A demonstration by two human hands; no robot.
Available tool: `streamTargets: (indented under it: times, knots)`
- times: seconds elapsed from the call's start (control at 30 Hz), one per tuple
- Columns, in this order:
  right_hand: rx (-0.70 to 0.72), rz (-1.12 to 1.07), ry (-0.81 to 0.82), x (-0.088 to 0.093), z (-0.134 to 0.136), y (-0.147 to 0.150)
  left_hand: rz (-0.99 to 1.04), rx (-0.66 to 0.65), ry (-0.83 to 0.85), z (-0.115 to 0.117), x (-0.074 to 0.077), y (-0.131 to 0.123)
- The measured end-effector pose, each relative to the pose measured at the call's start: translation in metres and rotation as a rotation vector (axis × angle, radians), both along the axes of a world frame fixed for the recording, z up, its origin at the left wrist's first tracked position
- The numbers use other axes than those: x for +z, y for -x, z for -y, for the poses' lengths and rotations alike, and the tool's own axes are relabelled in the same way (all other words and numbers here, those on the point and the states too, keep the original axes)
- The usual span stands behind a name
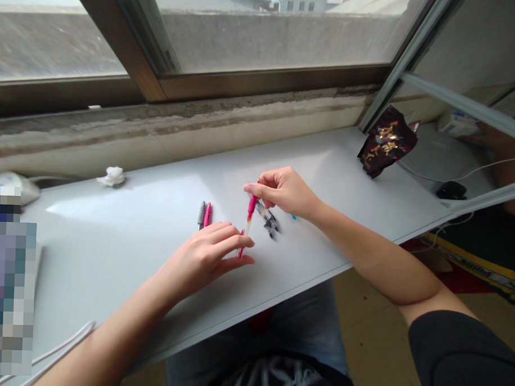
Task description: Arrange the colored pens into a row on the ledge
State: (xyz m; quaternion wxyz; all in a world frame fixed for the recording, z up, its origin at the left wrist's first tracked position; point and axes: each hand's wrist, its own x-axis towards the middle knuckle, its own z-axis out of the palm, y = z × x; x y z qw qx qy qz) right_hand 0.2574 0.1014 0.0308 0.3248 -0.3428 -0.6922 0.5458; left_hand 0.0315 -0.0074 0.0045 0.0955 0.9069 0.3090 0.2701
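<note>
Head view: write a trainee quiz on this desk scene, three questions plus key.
1. Which hand pinches the upper part of the tilted pink pen?
2. True or false: the crumpled paper lies to the left of that pen.
3. The dark bag is printed in: A) blue; B) gold; C) green.

Key: 1. The right hand. 2. True. 3. B.

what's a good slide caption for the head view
Right hand holds a pink pen, left hand at its lower end.
</note>
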Motion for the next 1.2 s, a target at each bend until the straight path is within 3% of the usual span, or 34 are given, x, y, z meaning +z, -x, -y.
streamTargets:
  times: [0.47, 0.9, 1.2]
  knots:
    - [0.033, 0.008, 0.001, -0.008, -0.002, 0.002, 0.027, -0.007, 0.008, -0.001, -0.002, 0.000]
    - [0.014, 0.030, 0.115, -0.007, -0.006, 0.005, 0.060, 0.013, 0.083, -0.003, -0.005, 0.003]
    - [0.063, 0.075, 0.009, -0.013, -0.004, 0.006, 0.072, 0.004, 0.062, -0.001, -0.006, 0.000]
